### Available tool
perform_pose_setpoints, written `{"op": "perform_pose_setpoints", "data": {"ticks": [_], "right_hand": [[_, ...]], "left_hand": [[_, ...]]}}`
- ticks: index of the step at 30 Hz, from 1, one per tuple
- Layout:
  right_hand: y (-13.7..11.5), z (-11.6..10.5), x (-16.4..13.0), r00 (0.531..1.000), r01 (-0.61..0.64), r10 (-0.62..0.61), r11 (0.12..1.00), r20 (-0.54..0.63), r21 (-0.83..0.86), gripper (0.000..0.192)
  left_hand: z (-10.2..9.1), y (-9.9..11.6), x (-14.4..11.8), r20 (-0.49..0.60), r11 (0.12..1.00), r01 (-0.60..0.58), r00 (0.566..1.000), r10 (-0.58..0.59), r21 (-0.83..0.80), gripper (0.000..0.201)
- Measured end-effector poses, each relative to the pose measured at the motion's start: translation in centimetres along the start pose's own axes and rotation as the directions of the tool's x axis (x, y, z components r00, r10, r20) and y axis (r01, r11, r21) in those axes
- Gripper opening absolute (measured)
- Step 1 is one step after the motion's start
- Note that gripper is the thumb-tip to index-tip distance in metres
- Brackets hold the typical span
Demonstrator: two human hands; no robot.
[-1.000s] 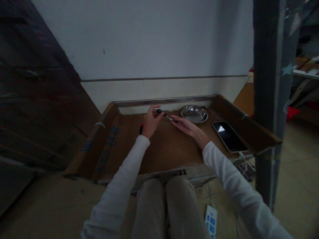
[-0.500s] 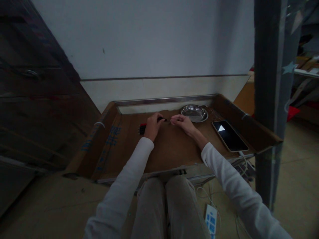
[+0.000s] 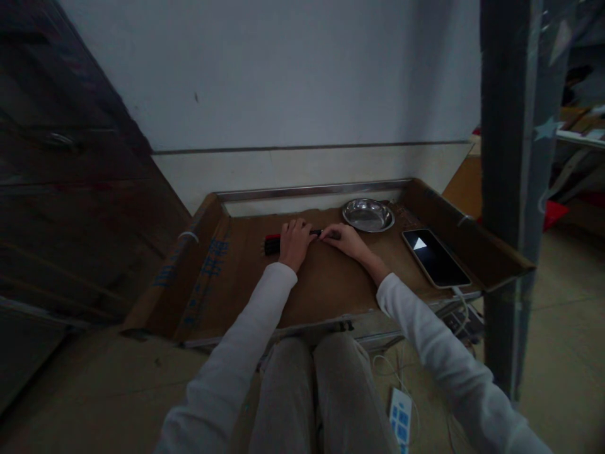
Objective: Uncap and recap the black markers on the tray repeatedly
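Resting under both hands: cardboard tray [image 3: 222, 271] on a low stand (its side flaps turned up).
Phone: phone [image 3: 435, 257], screen lit, well to the right of the grip.
Dish: steel dish [image 3: 368, 215], empty, just beyond the right hand.
Left hand: left hand [image 3: 293, 243] is curled down over a dark slim tool [image 3: 316, 233], a red-and-black piece [image 3: 271, 243] showing at its left.
Right hand: right hand [image 3: 344, 239] pinches the tool's other end, fingertips closed on it.
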State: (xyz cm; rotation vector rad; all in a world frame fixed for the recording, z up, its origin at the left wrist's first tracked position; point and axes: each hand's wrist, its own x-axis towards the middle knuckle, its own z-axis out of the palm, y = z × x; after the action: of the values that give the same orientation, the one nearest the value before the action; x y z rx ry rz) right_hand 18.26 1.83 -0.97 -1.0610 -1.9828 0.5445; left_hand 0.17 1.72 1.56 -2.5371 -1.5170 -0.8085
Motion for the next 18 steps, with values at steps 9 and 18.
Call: {"op": "perform_pose_setpoints", "data": {"ticks": [9,18], "right_hand": [[0.9,-2.0,-0.8,0.999,0.014,-0.021,0.974,-0.031,-0.226,0.017],[0.8,-1.3,-0.7,1.000,-0.005,0.001,0.977,-0.022,-0.213,0.011]], "left_hand": [[-0.2,0.8,-0.8,0.074,0.995,-0.087,0.994,0.084,0.042,0.015],[-0.1,1.0,-1.0,0.005,0.987,-0.007,1.000,0.006,0.161,0.017]]}}
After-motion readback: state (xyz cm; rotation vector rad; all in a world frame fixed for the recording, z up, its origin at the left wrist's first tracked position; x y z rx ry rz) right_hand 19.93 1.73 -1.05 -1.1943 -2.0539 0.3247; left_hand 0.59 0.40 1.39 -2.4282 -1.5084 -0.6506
